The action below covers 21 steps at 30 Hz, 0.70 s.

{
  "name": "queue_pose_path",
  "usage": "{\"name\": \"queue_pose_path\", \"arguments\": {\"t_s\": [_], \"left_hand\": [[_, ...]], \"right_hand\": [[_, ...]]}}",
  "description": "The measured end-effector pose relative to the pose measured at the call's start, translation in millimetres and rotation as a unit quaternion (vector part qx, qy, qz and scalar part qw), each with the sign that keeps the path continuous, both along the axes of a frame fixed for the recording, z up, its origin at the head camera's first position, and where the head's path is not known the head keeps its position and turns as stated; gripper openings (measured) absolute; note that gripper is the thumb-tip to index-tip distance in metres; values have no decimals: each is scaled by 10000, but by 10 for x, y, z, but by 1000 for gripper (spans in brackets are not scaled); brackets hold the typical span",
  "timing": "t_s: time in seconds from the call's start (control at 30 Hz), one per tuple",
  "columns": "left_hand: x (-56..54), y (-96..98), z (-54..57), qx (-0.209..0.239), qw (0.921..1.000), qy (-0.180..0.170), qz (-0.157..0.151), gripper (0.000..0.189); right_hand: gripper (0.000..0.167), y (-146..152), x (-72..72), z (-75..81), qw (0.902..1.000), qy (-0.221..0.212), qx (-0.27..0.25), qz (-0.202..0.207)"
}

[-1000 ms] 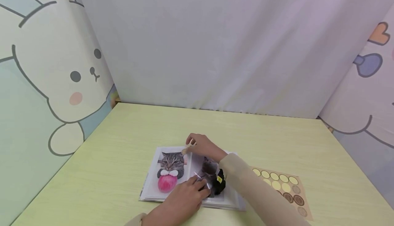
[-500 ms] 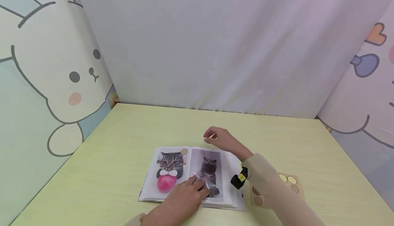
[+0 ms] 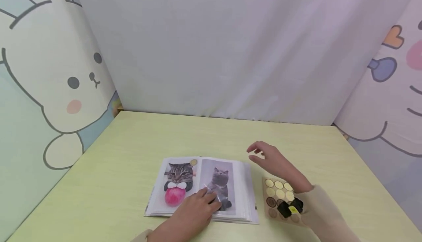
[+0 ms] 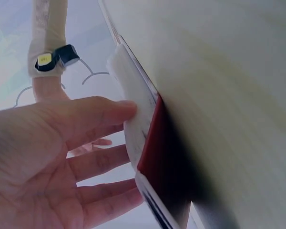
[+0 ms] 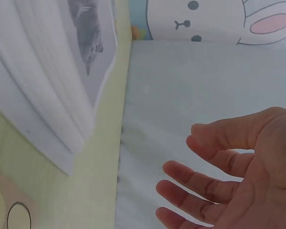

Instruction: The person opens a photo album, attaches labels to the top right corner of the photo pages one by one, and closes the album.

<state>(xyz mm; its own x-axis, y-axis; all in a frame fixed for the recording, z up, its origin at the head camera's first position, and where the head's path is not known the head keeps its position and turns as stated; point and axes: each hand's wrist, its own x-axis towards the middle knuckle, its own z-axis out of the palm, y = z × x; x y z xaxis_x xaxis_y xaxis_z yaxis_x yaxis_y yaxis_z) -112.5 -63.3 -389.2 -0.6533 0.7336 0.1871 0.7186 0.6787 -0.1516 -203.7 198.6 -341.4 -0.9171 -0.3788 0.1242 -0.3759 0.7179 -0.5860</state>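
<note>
A photo album (image 3: pixel 242 198) lies spread out on the table, with a tabby cat picture (image 3: pixel 179 174) on its left page and a grey cat picture (image 3: pixel 219 178) on its right. One round sticker (image 3: pixel 193 162) sits at the left page's upper right corner. My left hand (image 3: pixel 197 207) rests across the lower middle of the album; in the left wrist view its thumb (image 4: pixel 119 112) touches the page edges. To the right of the album, my right hand (image 3: pixel 271 160) hovers above the table, holding nothing, its fingers loosely bent. Beneath its forearm is a sheet of round stickers (image 3: pixel 270 192), partly hidden.
A pale wooden table (image 3: pixel 148 136) bears the album and sheet. A light curtain (image 3: pixel 211 51) hangs along its back edge, and cartoon-printed fabric (image 3: pixel 59 73) stands at the left and right. A black band with a yellow tag (image 3: pixel 291 209) is on the right sleeve.
My right hand has let go of the round sticker at the left page's upper corner and moved right, away from the album. The left hand has stayed on the pages.
</note>
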Motion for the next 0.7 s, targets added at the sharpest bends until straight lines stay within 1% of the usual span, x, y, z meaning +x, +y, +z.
{"name": "queue_pose_path", "arguments": {"t_s": [0.13,0.23,0.33,0.43,0.53,0.6,0.7], "left_hand": [[4,-18,14,21,9999,-108,17,25],[5,-16,25,-15,9996,-260,69,26],[10,-9,37,-49,9992,-373,126,26],[15,-1,42,-77,9990,-412,147,26],[20,3,43,-97,9989,-425,153,26],[21,3,43,-104,9989,-420,153,25],[20,2,46,-105,9991,-393,144,25]], "right_hand": [[18,159,168,0,9993,196,246,-188],[19,282,281,-12,9983,293,392,-305],[22,422,387,-45,9972,219,555,-457],[26,597,477,-115,9951,3,783,-602],[27,788,547,-196,9912,-315,1013,-789],[29,918,581,-251,9878,-503,1166,-905],[31,1088,615,-319,9791,-886,1421,-1156]]}}
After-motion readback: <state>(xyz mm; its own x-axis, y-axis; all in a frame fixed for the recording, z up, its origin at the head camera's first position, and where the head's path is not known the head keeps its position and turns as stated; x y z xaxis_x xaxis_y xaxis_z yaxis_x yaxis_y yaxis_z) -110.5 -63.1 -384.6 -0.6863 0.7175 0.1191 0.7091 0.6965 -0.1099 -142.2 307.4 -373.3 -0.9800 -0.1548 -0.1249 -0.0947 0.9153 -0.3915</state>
